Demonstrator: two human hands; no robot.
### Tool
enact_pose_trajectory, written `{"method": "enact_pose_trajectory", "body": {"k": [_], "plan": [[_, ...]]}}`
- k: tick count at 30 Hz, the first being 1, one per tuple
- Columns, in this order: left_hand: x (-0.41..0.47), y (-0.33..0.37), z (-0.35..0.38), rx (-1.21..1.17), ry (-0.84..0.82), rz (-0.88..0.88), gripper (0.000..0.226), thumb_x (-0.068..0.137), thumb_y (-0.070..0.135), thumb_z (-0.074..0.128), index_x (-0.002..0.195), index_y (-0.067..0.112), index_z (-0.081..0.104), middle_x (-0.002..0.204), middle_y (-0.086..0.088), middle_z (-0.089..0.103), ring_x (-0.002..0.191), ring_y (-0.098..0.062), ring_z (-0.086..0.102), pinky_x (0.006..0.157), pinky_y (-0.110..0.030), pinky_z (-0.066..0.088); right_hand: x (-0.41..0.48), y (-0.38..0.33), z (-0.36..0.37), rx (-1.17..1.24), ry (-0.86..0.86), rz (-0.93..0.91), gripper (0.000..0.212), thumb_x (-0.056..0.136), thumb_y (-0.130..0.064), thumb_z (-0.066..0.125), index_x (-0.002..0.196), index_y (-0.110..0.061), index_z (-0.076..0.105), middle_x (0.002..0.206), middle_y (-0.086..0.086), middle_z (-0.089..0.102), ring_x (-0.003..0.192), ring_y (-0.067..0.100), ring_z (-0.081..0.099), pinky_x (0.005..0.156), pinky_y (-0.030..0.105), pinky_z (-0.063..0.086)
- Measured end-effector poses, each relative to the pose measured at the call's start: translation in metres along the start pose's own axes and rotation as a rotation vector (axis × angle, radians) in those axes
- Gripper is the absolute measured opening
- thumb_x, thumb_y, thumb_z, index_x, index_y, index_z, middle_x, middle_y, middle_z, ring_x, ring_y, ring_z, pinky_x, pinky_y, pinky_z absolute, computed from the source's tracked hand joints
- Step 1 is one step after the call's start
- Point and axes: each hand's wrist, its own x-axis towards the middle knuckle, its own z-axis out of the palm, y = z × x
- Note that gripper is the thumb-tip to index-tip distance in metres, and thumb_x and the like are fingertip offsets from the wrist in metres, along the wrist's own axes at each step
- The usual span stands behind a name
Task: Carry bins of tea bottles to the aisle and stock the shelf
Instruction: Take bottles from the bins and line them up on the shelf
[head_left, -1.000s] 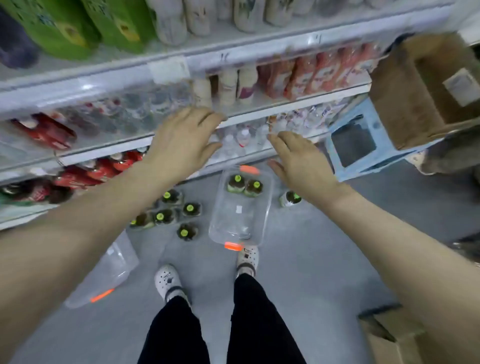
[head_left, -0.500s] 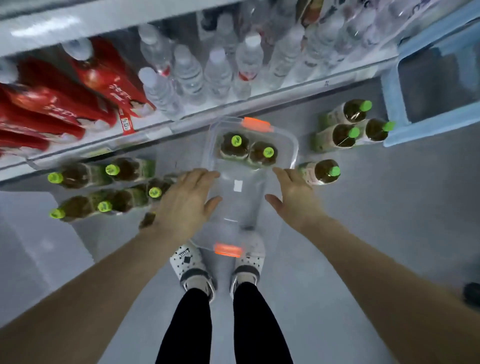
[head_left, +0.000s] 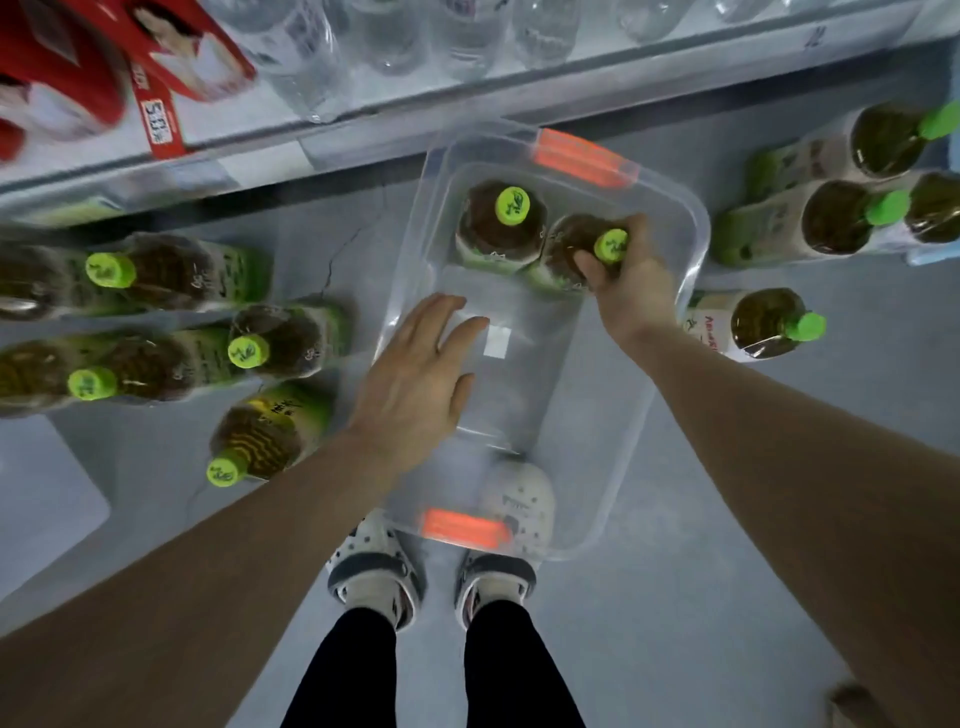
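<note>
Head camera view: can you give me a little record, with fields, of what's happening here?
Bin: clear bin on the floor, orange handles
Inside: two tea bottles, green caps
Right hand: grips the right-hand bottle by its neck
Left hand: open, over the bin's near half
Around: more tea bottles on both sides of the bin

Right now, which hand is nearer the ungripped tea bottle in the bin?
Right. The right hand grips the neighbouring bottle beside the ungripped bottle; the left hand is over the bin's near half.
</note>
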Motion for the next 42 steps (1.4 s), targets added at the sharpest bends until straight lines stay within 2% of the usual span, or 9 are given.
{"method": "enact_pose_trajectory", "body": {"k": [4,7,12,18,22,25,29,35,42], "plan": [[0.000,0.009,-0.011,-0.060,-0.061,-0.083,0.065,0.078,0.010,0.077,0.139,0.010,0.052,0.141,-0.015,0.050,0.126,-0.034,0.051,0.097,-0.041,0.050,-0.011,-0.008,-0.017,-0.068,-0.067,-0.047,0.038,0.095,-0.028,0.062,0.121,-0.008,0.043,0.097,0.011,0.060,0.093,0.037,0.060,0.074,0.037,0.043],[0.003,0.016,-0.028,-0.158,-0.204,-0.178,0.078,0.085,0.022,0.075,0.151,0.015,0.035,0.153,-0.009,0.037,0.137,-0.029,0.040,0.111,-0.038,0.037,-0.027,-0.019,-0.039,-0.099,-0.259,-0.050,0.038,0.095,-0.035,0.063,0.118,-0.013,0.043,0.096,0.010,0.060,0.090,0.035,0.060,0.072,0.034,0.042],[0.012,0.029,-0.050,-0.275,-0.470,-0.243,0.119,0.070,0.048,0.085,0.158,0.023,0.010,0.159,-0.002,0.031,0.141,-0.023,0.036,0.112,-0.033,0.031,-0.060,-0.041,-0.070,0.098,-0.569,-0.033,0.039,0.087,-0.049,0.069,0.108,-0.022,0.051,0.105,0.009,0.068,0.100,0.026,0.067,0.086,0.040,0.055],[-0.001,0.028,-0.076,-0.507,-0.393,-0.431,0.096,0.057,0.058,0.088,0.136,0.036,0.037,0.121,0.016,0.060,0.110,-0.012,0.060,0.097,-0.035,0.049,-0.081,-0.065,-0.070,0.593,-0.710,0.121,0.042,0.091,-0.032,0.064,0.121,-0.005,0.057,0.111,0.011,0.072,0.102,0.022,0.071,0.088,0.032,0.058],[-0.008,0.014,-0.080,-0.645,-0.343,-0.586,0.089,0.059,0.060,0.086,0.132,0.036,0.042,0.117,0.016,0.064,0.107,-0.012,0.063,0.091,-0.034,0.052,-0.055,-0.053,-0.039,0.535,-0.482,0.160,0.057,0.086,-0.058,0.058,0.128,-0.020,0.054,0.122,0.002,0.064,0.114,0.026,0.064,0.094,0.040,0.056],[-0.006,0.004,-0.079,-0.649,-0.277,-0.641,0.086,0.057,0.065,0.083,0.128,0.033,0.046,0.110,0.018,0.063,0.104,-0.012,0.062,0.091,-0.035,0.051,-0.020,-0.040,-0.005,0.040,-0.278,-0.028,0.072,0.087,-0.040,0.073,0.147,-0.023,0.037,0.144,0.004,0.044,0.129,0.025,0.049,0.106,0.042,0.044],[0.002,-0.011,-0.079,-0.671,-0.247,-0.655,0.078,0.061,0.059,0.084,0.124,0.032,0.048,0.104,0.020,0.064,0.095,-0.001,0.062,0.082,-0.024,0.050,0.022,-0.043,0.040,-0.083,-0.200,-0.179,0.098,0.070,-0.029,0.086,0.150,-0.018,0.032,0.152,0.007,0.034,0.134,0.027,0.044,0.110,0.040,0.039],[0.011,-0.027,-0.073,-0.741,-0.179,-0.706,0.076,0.061,0.056,0.086,0.124,0.030,0.052,0.106,0.015,0.070,0.095,-0.003,0.066,0.085,-0.030,0.056,0.021,-0.046,0.079,-0.150,0.099,-0.165,0.067,0.071,-0.025,0.068,0.132,-0.008,0.047,0.142,0.014,0.040,0.119,0.038,0.047,0.094,0.048,0.047],[0.003,-0.015,-0.085,-0.768,-0.124,-0.766,0.078,0.062,0.061,0.084,0.126,0.030,0.051,0.109,0.014,0.068,0.099,-0.007,0.065,0.089,-0.034,0.055,-0.014,-0.053,0.051,0.000,0.007,0.063,0.071,0.069,-0.030,0.086,0.121,-0.003,0.047,0.123,0.016,0.055,0.110,0.036,0.055,0.089,0.038,0.044]]}}
